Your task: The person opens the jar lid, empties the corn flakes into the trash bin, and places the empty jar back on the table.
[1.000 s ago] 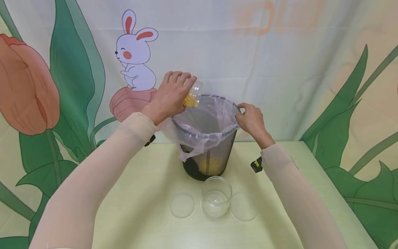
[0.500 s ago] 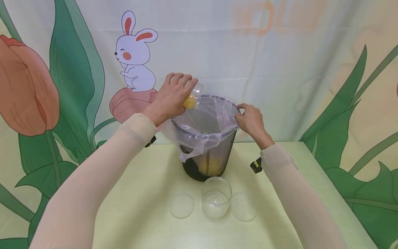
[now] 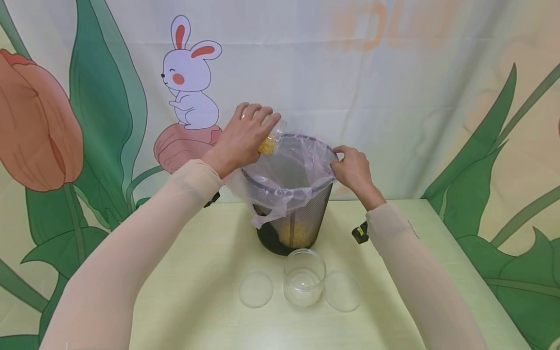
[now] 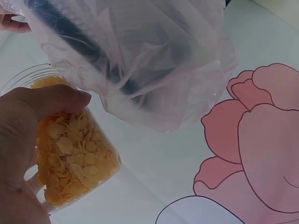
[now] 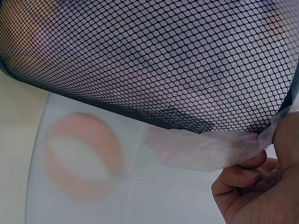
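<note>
My left hand [image 3: 245,138] grips a clear plastic jar [image 4: 105,140] of yellow flakes, which look like corn flakes. The jar is tilted, its mouth over the left part of a black mesh trash can [image 3: 321,209]. A thin pinkish plastic bag [image 3: 284,201] lines the can and hangs over its rim. On the right side my right hand [image 3: 353,167] pinches the rim with the bag folded over it, as the right wrist view also shows. Yellow flakes [image 3: 297,234] show through the mesh at the can's bottom.
A second clear jar [image 3: 305,287], uncapped, stands upright on the table [image 3: 197,311] in front of the can. Two clear round lids lie beside it, a left lid [image 3: 256,289] and a right lid [image 3: 342,290]. Behind the table hangs a printed curtain [image 3: 393,112].
My left hand has shifted slightly right and down with the jar over the can. The right hand stays at the rim.
</note>
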### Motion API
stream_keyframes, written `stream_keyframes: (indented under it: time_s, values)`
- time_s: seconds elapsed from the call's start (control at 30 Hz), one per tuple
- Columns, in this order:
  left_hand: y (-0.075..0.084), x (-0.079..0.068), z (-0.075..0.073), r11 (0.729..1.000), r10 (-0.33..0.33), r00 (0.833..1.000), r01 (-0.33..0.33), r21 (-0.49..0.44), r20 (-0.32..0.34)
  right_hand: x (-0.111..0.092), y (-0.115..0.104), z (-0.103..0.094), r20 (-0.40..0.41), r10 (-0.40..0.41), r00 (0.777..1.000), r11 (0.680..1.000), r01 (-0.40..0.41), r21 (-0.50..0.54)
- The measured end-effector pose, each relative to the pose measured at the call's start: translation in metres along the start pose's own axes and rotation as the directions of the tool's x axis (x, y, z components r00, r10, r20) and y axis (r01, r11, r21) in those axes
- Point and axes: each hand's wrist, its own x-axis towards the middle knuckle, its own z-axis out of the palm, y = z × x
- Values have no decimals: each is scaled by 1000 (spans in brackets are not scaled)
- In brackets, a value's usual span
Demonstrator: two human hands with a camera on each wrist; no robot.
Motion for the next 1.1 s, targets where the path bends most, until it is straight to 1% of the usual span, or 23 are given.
stream_keyframes:
  time_s: [0.13,0.43,0.77,1.1]
  values:
    - [0,1,1,1000,16,1000,-16,11,-9,0,0,0,0,-2,1000,1000,2,2]
    - [0,1,2,999,41,999,-41,28,-6,0,1,0,-1,-2,1000,1000,2,0]
    - [1,1,1,997,53,999,-53,61,-5,-1,2,0,1,-6,1000,1000,6,8]
    - [2,2,-2,995,66,998,-66,72,-10,-1,0,-1,4,-3,1000,1000,3,6]
